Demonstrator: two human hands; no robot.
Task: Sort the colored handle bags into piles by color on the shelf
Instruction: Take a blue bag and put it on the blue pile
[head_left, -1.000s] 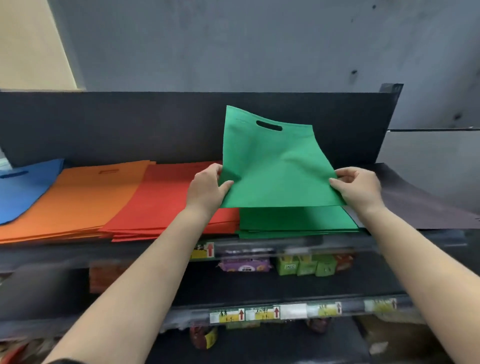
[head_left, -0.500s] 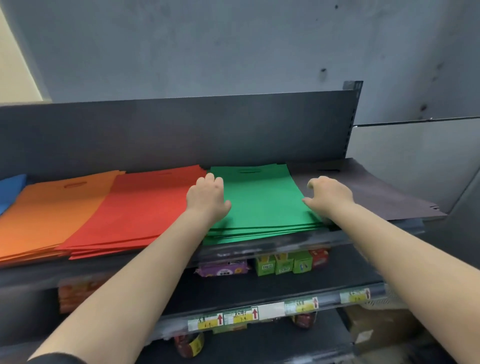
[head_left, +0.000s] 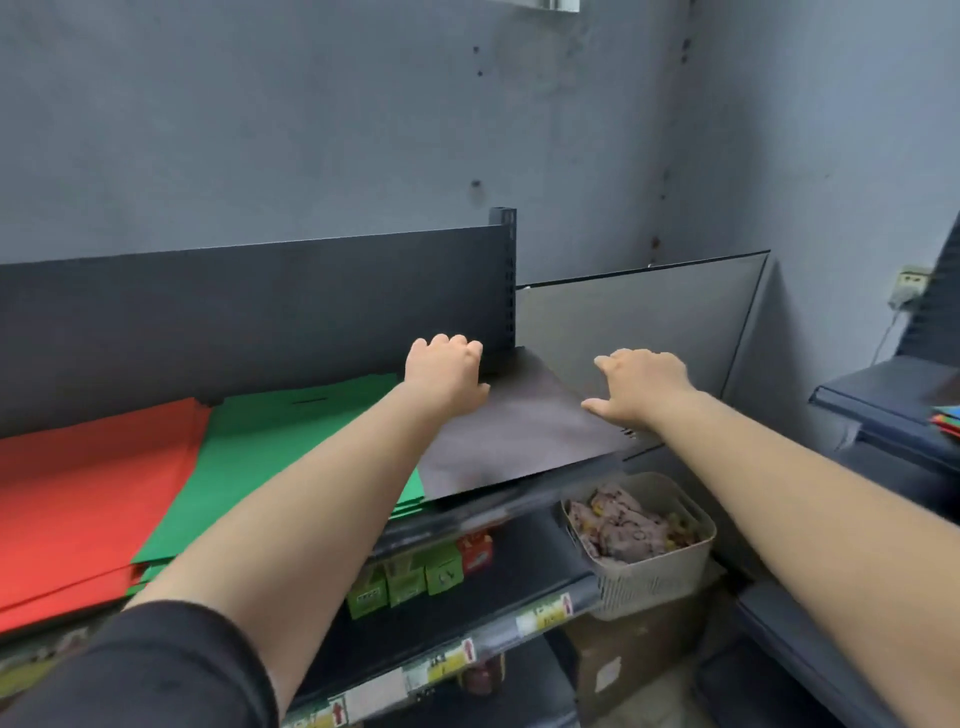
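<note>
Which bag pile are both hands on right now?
The dark brown pile, rightmost on the shelf; left hand and right hand rest on it, not the green or red.

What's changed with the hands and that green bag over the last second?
The green bag, held up by both hands a second ago, was laid on the green pile and let go. Both hands then moved right: the left hand and right hand now rest on the dark brown bag, fingers loosely curled. The red pile stayed as it was.

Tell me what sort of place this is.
Probably a small shop: price tags line the shelf edge, small green boxes sit on the lower shelf, and coloured bags lie stacked for sale.
</note>
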